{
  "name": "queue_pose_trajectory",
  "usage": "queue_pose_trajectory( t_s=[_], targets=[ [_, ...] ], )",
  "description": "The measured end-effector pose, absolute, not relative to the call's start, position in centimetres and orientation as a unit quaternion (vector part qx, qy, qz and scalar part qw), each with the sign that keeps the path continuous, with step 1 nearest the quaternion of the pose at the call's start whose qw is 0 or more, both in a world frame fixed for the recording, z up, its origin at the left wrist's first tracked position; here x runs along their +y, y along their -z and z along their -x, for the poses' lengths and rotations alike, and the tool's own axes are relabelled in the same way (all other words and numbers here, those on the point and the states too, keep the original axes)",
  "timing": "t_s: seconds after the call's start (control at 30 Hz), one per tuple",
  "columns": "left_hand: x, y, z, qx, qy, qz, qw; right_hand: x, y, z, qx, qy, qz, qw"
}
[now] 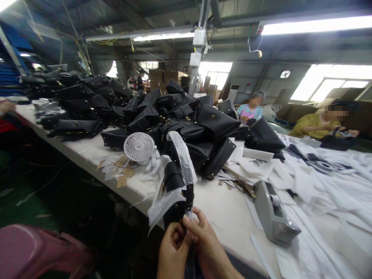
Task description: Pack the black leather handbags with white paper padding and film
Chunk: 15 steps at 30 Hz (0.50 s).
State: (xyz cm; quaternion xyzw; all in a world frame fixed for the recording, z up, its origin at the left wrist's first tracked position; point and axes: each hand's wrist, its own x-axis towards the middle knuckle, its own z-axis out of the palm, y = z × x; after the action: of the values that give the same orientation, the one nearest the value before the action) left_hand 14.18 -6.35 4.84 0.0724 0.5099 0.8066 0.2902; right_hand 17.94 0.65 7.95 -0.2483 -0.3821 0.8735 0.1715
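Note:
A black handbag (173, 176) lies at the table's near edge, right in front of my hands. White wrapping sheet (183, 155) covers its raised handle, and more of the thin white sheet hangs loosely over its left side. Below the handle, my left hand (173, 245) is closed with thumb and fingers pinching a dark strap of the bag. Close against it, my right hand (207, 237) pinches the same spot, where a bit of the white wrapping shows at the fingertips. The fingers partly hide what lies between them.
A big heap of black handbags (180, 124) covers the table beyond. A white fan (139, 147) stands left, near brown tags (122, 181). A grey tape dispenser (274, 215) and white sheets (314, 186) lie right. Two people sit across the table; a pink stool (37, 248) is lower left.

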Motion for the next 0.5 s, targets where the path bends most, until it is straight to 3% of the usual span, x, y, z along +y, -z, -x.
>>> queue_pose_trajectory(
  t_s=[0.17,0.4,0.5],
  targets=[
    [-6.3,-4.7,-14.2,0.522,-0.809,-0.063,0.262,1.5,-7.2,-17.4,-0.522,-0.78,0.27,0.214],
    [-6.3,-3.4,-13.0,0.546,-0.765,-0.11,0.324,2.3,-7.4,-17.9,-0.587,-0.743,0.239,0.216],
    [-6.6,-2.7,-13.4,0.563,-0.757,-0.135,0.302,3.3,-7.5,-18.3,-0.668,-0.662,0.254,0.227]
  ],
)
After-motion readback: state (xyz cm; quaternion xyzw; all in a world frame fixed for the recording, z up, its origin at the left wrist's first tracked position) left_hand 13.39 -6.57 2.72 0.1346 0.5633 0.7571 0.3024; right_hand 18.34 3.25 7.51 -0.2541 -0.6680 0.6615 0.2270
